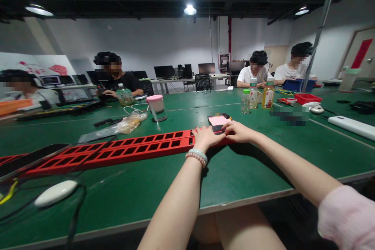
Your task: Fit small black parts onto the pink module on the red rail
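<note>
A long red plastic rack point(143, 145) with two rows of square openings lies across the green table in front of me. My left hand point(206, 138) rests over its right part, fingers spread towards the far edge and thumb stretched to the right, holding the rack. Close beside it, my right hand point(239, 131) is closed, its fingertips bent together at the rack's right end. What they pinch is hidden. Just beyond my hands lies a small open box or tray point(219, 120) with a pink surface and dark edges.
Left of the rack are a phone point(35, 158) lying over it, a white mouse point(56, 193) and black cables. Behind stand a pink-lidded jar point(157, 109) and a plastic bag point(129, 123). To the right are bottles point(267, 93), a red tray point(307, 98) and a white power strip point(353, 127). Several people sit beyond.
</note>
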Demonstrator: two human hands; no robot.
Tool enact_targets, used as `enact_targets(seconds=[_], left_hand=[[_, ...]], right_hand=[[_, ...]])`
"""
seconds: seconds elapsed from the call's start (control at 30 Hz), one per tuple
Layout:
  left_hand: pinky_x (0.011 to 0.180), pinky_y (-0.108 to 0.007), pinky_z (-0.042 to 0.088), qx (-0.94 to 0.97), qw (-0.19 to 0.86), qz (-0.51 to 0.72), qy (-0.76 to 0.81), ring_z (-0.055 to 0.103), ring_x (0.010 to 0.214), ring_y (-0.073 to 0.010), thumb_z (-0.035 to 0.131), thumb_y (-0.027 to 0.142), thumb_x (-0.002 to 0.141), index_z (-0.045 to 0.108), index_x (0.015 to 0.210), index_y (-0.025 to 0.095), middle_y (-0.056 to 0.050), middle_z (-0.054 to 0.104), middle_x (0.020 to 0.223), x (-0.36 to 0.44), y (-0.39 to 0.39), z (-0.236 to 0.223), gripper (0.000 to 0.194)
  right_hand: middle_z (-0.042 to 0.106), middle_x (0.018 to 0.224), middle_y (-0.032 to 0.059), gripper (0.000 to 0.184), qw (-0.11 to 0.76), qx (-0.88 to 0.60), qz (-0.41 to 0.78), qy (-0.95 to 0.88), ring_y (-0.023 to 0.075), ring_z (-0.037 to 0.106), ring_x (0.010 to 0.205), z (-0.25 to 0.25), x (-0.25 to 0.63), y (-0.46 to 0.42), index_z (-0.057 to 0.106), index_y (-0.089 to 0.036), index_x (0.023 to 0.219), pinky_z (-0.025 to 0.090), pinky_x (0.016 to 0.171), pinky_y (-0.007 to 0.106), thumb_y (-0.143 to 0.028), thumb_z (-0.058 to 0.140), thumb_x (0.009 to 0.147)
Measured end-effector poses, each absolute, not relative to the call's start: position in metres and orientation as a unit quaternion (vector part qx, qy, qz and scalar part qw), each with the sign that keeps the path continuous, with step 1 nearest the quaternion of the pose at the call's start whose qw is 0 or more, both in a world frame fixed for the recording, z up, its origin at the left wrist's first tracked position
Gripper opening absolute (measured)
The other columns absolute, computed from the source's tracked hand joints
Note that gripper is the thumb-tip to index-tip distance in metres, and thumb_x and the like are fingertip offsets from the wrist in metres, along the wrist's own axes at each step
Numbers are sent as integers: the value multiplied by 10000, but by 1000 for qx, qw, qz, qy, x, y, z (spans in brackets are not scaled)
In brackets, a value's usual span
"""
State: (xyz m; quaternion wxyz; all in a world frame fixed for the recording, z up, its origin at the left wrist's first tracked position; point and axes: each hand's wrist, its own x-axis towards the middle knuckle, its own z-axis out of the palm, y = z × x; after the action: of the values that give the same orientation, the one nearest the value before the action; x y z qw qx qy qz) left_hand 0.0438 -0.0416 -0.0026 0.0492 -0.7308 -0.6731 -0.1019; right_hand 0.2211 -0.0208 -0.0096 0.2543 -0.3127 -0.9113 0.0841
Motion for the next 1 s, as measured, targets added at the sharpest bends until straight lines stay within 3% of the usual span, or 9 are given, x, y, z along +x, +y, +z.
enact_targets(seconds=[0.13,0.3,0.43,0.67,1.0], left_hand=[[956,-552,255,-725,61,-125,-674,450,1136,-418,261,832,663,566,1170,194,-175,571,1194,45,-41,-11,870],[975,-590,192,-729,76,-139,-666,401,1170,-454,234,849,657,508,1237,158,-200,540,1223,48,-44,-16,942],[985,-595,184,-729,62,-145,-667,384,1185,-470,237,843,665,441,1302,144,-211,512,1254,51,-46,-16,967],[994,-598,183,-729,53,-144,-667,358,1196,-496,277,826,666,392,1338,147,-199,455,1315,55,-48,-18,962],[996,-591,200,-730,53,-150,-664,338,1206,-506,265,820,670,431,1310,148,-196,440,1322,58,-48,-21,943]], right_hand=[[636,1102,66,265,237,-327,104,-909,219,569,1035,6,224,-2,736,-179,835,421,931,307,-80,562,660],[644,1113,89,434,220,-466,57,-855,223,580,1042,15,230,48,678,-129,1050,427,923,271,-52,536,647],[587,1229,110,574,171,-541,52,-822,240,545,1123,2,233,90,576,-103,1211,412,957,269,-85,592,638],[493,1339,115,684,90,-546,22,-833,250,455,1235,-22,229,134,494,-106,1303,351,1027,280,-56,565,625],[665,1106,84,429,24,-540,-14,-841,240,603,1036,-27,222,151,659,-162,1121,452,864,248,-164,596,696]])
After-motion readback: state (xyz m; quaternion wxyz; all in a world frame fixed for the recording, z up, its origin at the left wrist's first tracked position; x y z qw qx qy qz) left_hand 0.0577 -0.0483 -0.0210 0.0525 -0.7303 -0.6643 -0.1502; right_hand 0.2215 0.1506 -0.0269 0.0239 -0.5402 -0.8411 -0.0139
